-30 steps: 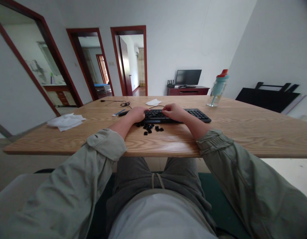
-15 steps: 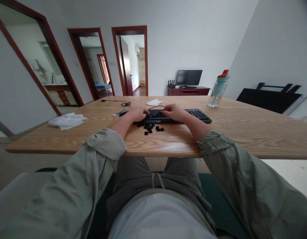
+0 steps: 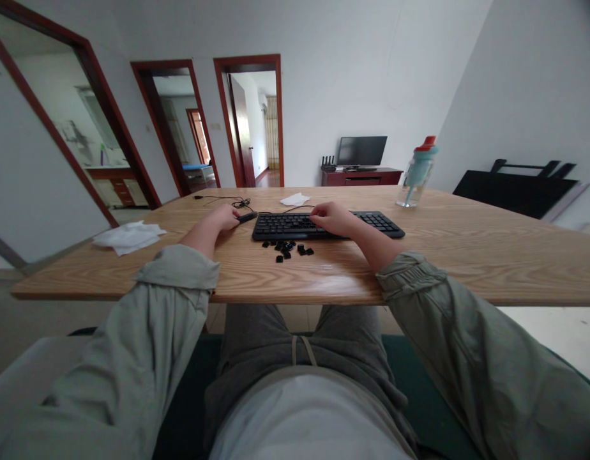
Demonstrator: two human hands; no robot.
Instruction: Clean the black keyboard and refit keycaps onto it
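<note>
A black keyboard (image 3: 276, 228) lies on the wooden table, with some keys gone from its middle part. My right hand (image 3: 334, 218) rests over its centre, fingers bent down and drawn together at the keys. Whatever those fingertips hold, if anything, is hidden. Left of the keyboard, my left hand (image 3: 222, 219) is on the tabletop with its fingers curled together beside a small dark stick-like object (image 3: 247, 217). What it grips is hidden under the fingers. Several loose black keycaps (image 3: 286, 246) lie scattered in front of the keyboard.
A coiled black cable (image 3: 241, 202) lies behind my left hand. White tissues (image 3: 129, 237) are at the left, and another white tissue (image 3: 295, 199) is behind the keyboard. A clear bottle with a red and teal top (image 3: 414, 176) stands at the back right of the table (image 3: 467, 255).
My left hand has moved left, off the keyboard, and now covers the spot where a blue and white tool lay. My right hand stays at the keys.
</note>
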